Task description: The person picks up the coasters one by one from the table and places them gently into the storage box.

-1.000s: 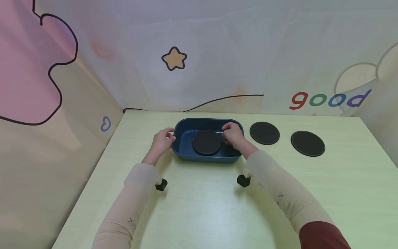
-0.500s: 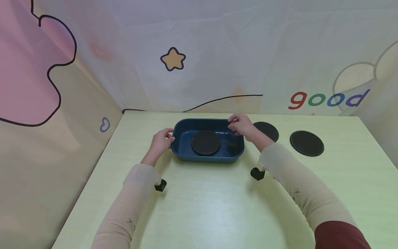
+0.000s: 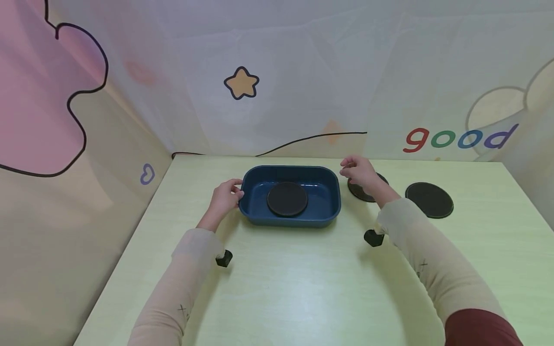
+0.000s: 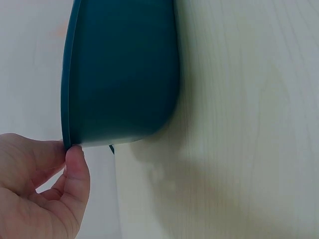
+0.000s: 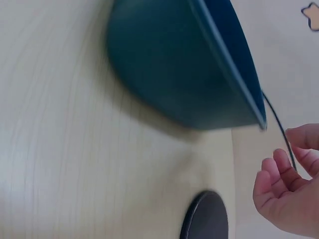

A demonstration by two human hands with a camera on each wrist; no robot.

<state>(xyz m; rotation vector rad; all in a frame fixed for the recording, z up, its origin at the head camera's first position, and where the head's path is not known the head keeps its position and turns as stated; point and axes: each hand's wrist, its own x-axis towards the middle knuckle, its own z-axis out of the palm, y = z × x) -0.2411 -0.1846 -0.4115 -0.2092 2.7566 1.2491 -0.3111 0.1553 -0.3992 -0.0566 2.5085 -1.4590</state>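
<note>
1. Nearest me, my two sleeved forearms reach forward over the pale table (image 3: 277,288), a small black camera at each wrist.
2. My left hand (image 3: 224,196) holds the left end of the blue tray (image 3: 318,217); my thumb (image 4: 77,169) presses the rim with my fingers curled at it, so it is pinching the tray's edge.
3. The tray sits flat in the middle of the table, and one black disc (image 3: 287,198) lies flat inside it.
4. My right hand (image 3: 360,173) hovers just right of the tray, apart from it, with fingers loosely curled around nothing.
5. Under that hand lies a second black disc (image 3: 358,190), partly hidden; I cannot tell whether I touch it.
6. A third black disc (image 3: 429,199) lies farther right, well apart from the tray.
</note>
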